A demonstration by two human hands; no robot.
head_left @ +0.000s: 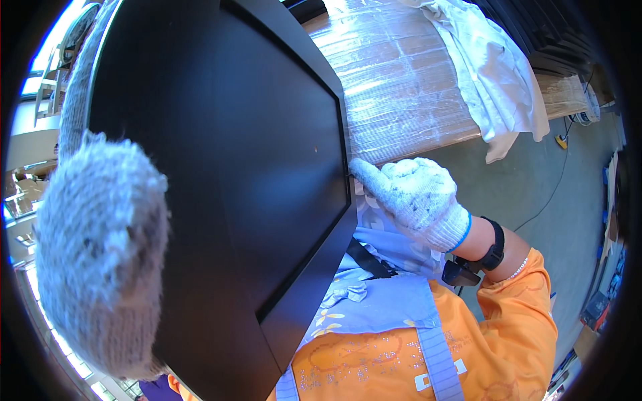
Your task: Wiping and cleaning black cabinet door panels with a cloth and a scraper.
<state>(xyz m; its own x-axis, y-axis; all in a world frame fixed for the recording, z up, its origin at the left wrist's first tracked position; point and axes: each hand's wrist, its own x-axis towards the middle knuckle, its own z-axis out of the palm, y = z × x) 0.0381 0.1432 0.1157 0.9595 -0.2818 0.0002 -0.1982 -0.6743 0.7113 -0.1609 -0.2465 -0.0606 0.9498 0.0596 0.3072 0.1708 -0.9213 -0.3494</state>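
Observation:
A large black framed panel with a recessed middle (221, 180), like a cabinet door, stands tilted close in front of me and covers much of the view. At its left edge, my left hand (107, 247) in a grey knit glove is closed round the border. My right hand (414, 197), in a soiled white knit glove with a blue cuff rim, is at the panel's right edge. One finger reaches out and touches that edge while the others are curled in; whether they hold anything is hidden. A small pale speck shows on the panel's face.
Beyond the panel lies a long surface wrapped in clear plastic film (401, 80), with a white cloth (495, 73) draped over it. Dark stacked panels (542, 33) stand at the back right. A cable (552, 194) runs across the grey floor (515, 177). A white bucket (590, 110) sits far right.

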